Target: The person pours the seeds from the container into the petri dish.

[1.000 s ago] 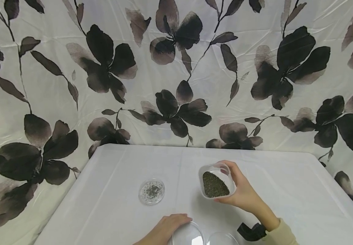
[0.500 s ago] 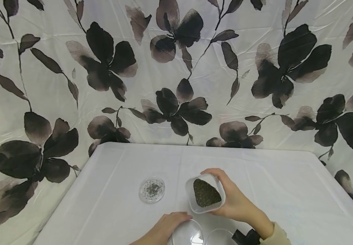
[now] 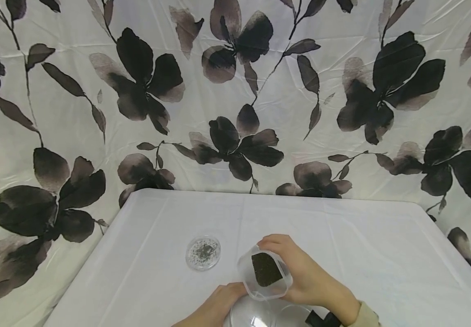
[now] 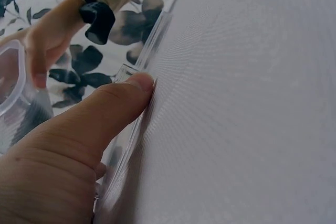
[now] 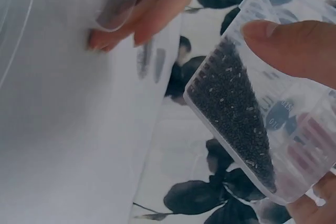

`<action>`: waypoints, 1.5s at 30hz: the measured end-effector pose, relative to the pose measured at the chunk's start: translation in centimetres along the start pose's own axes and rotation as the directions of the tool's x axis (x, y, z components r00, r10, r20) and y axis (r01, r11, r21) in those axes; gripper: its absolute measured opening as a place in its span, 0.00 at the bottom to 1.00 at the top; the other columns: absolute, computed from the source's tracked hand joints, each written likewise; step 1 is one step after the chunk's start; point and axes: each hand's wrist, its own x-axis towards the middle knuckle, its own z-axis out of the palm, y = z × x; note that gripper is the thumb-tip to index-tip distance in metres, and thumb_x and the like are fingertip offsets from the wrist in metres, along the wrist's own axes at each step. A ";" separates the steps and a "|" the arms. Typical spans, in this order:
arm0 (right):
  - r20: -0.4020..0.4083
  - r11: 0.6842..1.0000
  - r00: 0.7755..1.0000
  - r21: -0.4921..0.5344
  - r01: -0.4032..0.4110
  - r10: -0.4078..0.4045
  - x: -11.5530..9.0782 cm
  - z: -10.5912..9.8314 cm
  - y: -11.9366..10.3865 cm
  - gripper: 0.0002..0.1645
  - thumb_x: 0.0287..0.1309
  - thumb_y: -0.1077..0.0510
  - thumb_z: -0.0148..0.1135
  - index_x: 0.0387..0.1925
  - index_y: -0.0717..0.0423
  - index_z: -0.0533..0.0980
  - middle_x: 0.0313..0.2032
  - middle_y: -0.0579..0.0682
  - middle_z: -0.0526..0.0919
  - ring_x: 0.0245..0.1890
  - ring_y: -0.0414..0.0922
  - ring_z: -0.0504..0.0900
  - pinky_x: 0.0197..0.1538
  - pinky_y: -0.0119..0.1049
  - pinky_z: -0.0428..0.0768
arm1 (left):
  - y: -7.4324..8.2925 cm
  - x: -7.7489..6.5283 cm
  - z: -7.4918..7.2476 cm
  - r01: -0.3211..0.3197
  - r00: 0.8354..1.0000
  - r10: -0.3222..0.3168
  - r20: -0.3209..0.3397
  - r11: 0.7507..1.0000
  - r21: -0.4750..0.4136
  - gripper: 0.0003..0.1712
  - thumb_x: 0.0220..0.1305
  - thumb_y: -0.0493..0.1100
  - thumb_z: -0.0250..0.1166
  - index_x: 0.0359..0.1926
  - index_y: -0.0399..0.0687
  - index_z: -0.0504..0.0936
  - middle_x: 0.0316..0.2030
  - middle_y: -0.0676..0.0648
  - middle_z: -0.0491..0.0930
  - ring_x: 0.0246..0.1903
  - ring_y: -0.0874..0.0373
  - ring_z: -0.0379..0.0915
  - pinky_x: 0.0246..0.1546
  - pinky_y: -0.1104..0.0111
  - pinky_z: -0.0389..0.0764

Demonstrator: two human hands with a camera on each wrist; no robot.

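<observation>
My right hand [image 3: 309, 279] grips a translucent plastic tub [image 3: 245, 274] above the table, its mouth tilted. Dark seed-like granules [image 5: 231, 108] lie slanted along one side of the tub, seen through its wall in the right wrist view. Beneath and beside it, my left hand [image 3: 217, 303] holds the edge of a clear petri dish [image 3: 249, 313] near the table's front. In the left wrist view, the left thumb [image 4: 113, 108] presses against the dish's rim. The tub partly covers that dish and the left fingertips in the head view.
Farther back lies another clear dish [image 3: 203, 253] with dark granules scattered in it. A second round clear dish [image 3: 290, 314] sits right of the held one, cut off by the frame. A white cloth covers the table [image 3: 383, 254]; a floral curtain [image 3: 235, 100] hangs behind.
My right hand has brought the tub left and nearer, from right of the dishes to over the held dish's far edge. The left hand has stayed almost still.
</observation>
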 end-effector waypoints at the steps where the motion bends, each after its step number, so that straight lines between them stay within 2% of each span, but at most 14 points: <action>1: 0.010 1.000 1.000 -0.014 0.022 -0.022 -0.2 0.2 0.2 0.51 0.28 0.58 0.78 0.56 0.70 0.64 0.54 0.61 0.70 0.55 0.52 0.68 0.64 0.34 0.62 | 0.1 -0.1 0.0 0.013 1.000 -0.013 0.002 1.000 0.000 0.49 0.51 0.67 0.62 0.68 0.49 0.59 0.63 0.53 0.65 0.58 0.59 0.66 0.55 0.60 0.73; 4: 0.032 0.997 0.997 -0.049 0.067 -0.066 -0.5 0.6 0.5 0.51 0.23 0.62 0.76 0.57 0.68 0.64 0.55 0.59 0.70 0.56 0.53 0.68 0.64 0.36 0.63 | 0.2 -0.3 -0.3 0.090 0.995 -0.090 0.041 0.996 -0.014 0.51 0.49 0.69 0.63 0.69 0.53 0.57 0.63 0.54 0.64 0.57 0.60 0.65 0.55 0.59 0.72; 7: 0.048 0.992 0.995 -0.083 0.096 -0.092 -0.6 0.9 0.5 0.52 0.17 0.64 0.75 0.56 0.67 0.66 0.55 0.59 0.71 0.56 0.53 0.68 0.63 0.38 0.65 | 0.5 -0.4 -0.5 0.197 0.976 -0.190 0.109 0.979 -0.059 0.53 0.46 0.69 0.65 0.70 0.60 0.53 0.64 0.56 0.62 0.57 0.61 0.63 0.56 0.58 0.70; 11: 0.060 0.982 0.991 -0.141 0.126 -0.118 -0.6 1.2 0.3 0.50 0.16 0.64 0.73 0.54 0.65 0.68 0.54 0.59 0.72 0.55 0.53 0.70 0.61 0.40 0.68 | 0.7 -0.3 -0.6 0.249 0.962 -0.231 0.145 0.961 -0.124 0.56 0.44 0.69 0.67 0.71 0.61 0.51 0.64 0.58 0.61 0.57 0.62 0.63 0.56 0.58 0.70; 14: 0.067 0.974 0.988 -0.171 0.148 -0.138 -0.5 1.4 0.2 0.49 0.15 0.65 0.72 0.53 0.63 0.69 0.53 0.57 0.73 0.55 0.53 0.71 0.61 0.40 0.69 | 0.6 0.1 -0.4 0.179 0.981 -0.163 0.108 0.969 -0.172 0.56 0.46 0.66 0.68 0.71 0.54 0.51 0.62 0.56 0.64 0.55 0.62 0.67 0.54 0.61 0.74; 17: 0.074 0.962 0.982 -0.203 0.184 -0.173 -0.5 1.6 0.2 0.46 0.17 0.66 0.69 0.52 0.62 0.70 0.53 0.57 0.74 0.54 0.54 0.72 0.61 0.41 0.70 | 0.5 0.2 -0.3 0.145 0.988 -0.130 0.088 0.971 -0.191 0.56 0.46 0.66 0.68 0.71 0.52 0.52 0.60 0.57 0.66 0.54 0.62 0.69 0.52 0.63 0.75; 18: 0.077 0.958 0.980 -0.214 0.193 -0.181 -0.5 1.6 0.1 0.42 0.22 0.67 0.65 0.52 0.62 0.71 0.52 0.57 0.74 0.54 0.54 0.73 0.60 0.41 0.71 | 0.4 0.3 -0.2 0.121 0.991 -0.108 0.075 0.974 -0.190 0.56 0.47 0.66 0.68 0.70 0.50 0.52 0.60 0.56 0.66 0.53 0.61 0.70 0.51 0.63 0.76; 21: 0.086 0.942 0.975 -0.255 0.220 -0.205 -0.4 1.7 -0.1 0.30 0.37 0.69 0.48 0.50 0.60 0.73 0.52 0.56 0.75 0.53 0.55 0.74 0.60 0.41 0.72 | 0.7 0.2 -0.3 0.155 0.986 -0.138 0.098 0.969 -0.194 0.57 0.47 0.66 0.67 0.72 0.52 0.49 0.61 0.57 0.65 0.54 0.61 0.69 0.53 0.62 0.75; 24: 0.085 0.932 0.974 -0.283 0.228 -0.212 -0.2 1.7 -0.4 0.32 0.44 0.69 0.32 0.49 0.58 0.74 0.51 0.55 0.76 0.52 0.54 0.75 0.59 0.40 0.72 | 0.7 0.4 -0.3 0.129 0.990 -0.111 0.086 0.965 -0.230 0.59 0.48 0.64 0.68 0.72 0.47 0.47 0.61 0.55 0.65 0.54 0.61 0.70 0.54 0.65 0.74; 27: 0.085 0.924 0.970 -0.294 0.243 -0.228 0.0 1.7 -0.5 0.31 0.46 0.69 0.31 0.49 0.58 0.74 0.50 0.55 0.76 0.51 0.54 0.75 0.59 0.40 0.72 | 0.4 0.6 -0.2 0.083 0.995 -0.067 0.067 0.956 -0.282 0.59 0.48 0.62 0.69 0.72 0.43 0.46 0.60 0.53 0.67 0.53 0.61 0.73 0.51 0.72 0.75; 30: 0.085 0.919 0.967 -0.299 0.255 -0.241 -0.1 1.7 -0.5 0.32 0.45 0.69 0.31 0.49 0.58 0.74 0.50 0.55 0.76 0.51 0.54 0.76 0.59 0.41 0.72 | 0.3 0.7 -0.1 0.069 0.997 -0.054 0.063 0.959 -0.276 0.59 0.49 0.62 0.68 0.71 0.43 0.47 0.60 0.53 0.66 0.53 0.60 0.72 0.52 0.71 0.74; 36: 0.096 0.918 0.967 -0.304 0.255 -0.237 -0.3 2.0 -0.4 0.25 0.55 0.65 0.36 0.50 0.56 0.74 0.52 0.54 0.76 0.53 0.54 0.75 0.60 0.42 0.72 | 0.6 0.3 -0.4 0.161 0.984 -0.138 0.112 0.960 -0.228 0.62 0.46 0.64 0.69 0.73 0.48 0.44 0.63 0.54 0.61 0.57 0.58 0.67 0.55 0.61 0.73; 39: 0.106 0.915 0.966 -0.308 0.259 -0.238 -0.4 2.1 -0.4 0.22 0.59 0.64 0.38 0.50 0.56 0.74 0.53 0.54 0.75 0.54 0.54 0.74 0.60 0.42 0.71 | 0.8 0.2 -0.5 0.174 0.982 -0.152 0.116 0.960 -0.218 0.62 0.47 0.65 0.68 0.73 0.48 0.44 0.64 0.54 0.61 0.57 0.57 0.67 0.56 0.58 0.73; 45: 0.102 0.912 0.963 -0.309 0.271 -0.252 -0.3 2.0 -0.5 0.23 0.60 0.64 0.37 0.51 0.55 0.74 0.52 0.54 0.76 0.54 0.54 0.74 0.60 0.43 0.72 | 1.0 -0.2 -0.7 0.232 0.968 -0.208 0.143 0.956 -0.179 0.62 0.45 0.66 0.68 0.73 0.53 0.44 0.65 0.55 0.59 0.57 0.58 0.64 0.56 0.56 0.72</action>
